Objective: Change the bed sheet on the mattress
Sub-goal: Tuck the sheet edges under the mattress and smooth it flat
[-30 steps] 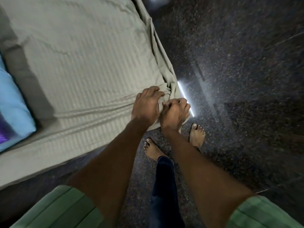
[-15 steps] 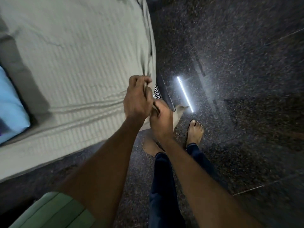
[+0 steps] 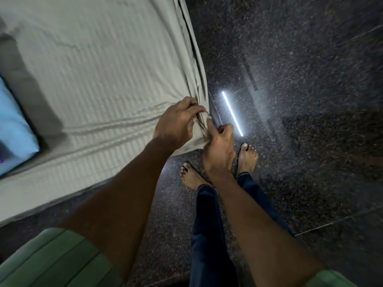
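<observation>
A pale grey-green striped bed sheet [image 3: 99,79] covers the mattress, which fills the upper left. At the mattress's near right corner my left hand [image 3: 176,125] pinches a gathered fold of the sheet between curled fingers and thumb. My right hand [image 3: 217,146] is just right of it at the corner's side, thumb pointing up against the hanging sheet fold, fingers curled; what they hold is hidden. The sheet's edge [image 3: 196,65] hangs in folds down the mattress's right side.
A light blue pillow [image 3: 14,129] lies on the bed at the left edge. Dark speckled stone floor [image 3: 300,100] spreads to the right, with a bright light reflection [image 3: 232,113]. My bare feet [image 3: 247,156] stand by the corner.
Both hands have come down from a lifted sheet corner to the mattress corner. The dark gap under the lifted sheet is now covered. My right hand has turned thumb-up.
</observation>
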Demonstrator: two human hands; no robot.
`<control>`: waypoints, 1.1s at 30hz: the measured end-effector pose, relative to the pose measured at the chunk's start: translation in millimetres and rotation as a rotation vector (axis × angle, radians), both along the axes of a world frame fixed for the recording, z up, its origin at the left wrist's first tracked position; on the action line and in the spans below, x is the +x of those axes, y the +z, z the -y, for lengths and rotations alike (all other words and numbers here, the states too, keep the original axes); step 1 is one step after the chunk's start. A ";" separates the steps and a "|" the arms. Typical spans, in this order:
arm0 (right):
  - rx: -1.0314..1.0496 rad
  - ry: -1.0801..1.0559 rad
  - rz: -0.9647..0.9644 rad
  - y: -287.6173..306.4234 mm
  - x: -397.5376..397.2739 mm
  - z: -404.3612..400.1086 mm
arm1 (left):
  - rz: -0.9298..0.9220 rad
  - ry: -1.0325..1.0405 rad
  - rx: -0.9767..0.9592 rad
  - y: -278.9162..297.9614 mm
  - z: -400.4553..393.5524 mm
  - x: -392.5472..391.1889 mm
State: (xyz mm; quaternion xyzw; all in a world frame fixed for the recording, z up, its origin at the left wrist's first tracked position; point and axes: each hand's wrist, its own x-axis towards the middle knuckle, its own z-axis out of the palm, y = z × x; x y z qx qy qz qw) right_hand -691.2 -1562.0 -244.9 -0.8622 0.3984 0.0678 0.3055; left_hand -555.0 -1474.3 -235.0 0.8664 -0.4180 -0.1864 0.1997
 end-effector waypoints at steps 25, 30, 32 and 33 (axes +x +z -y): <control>0.641 -0.522 -0.047 -26.7 14.9 -50.1 | 0.484 -0.257 0.498 3.3 30.6 2.0; 0.862 -0.544 0.009 -41.1 15.0 -37.6 | 0.495 -0.281 0.577 -3.8 33.2 -8.1; 0.909 -0.567 0.051 -46.2 12.8 -40.5 | 0.488 -0.270 0.609 -4.9 33.7 -11.0; 0.844 -0.571 0.037 -47.5 10.5 -44.0 | 0.488 -0.261 0.621 -4.5 33.7 -11.9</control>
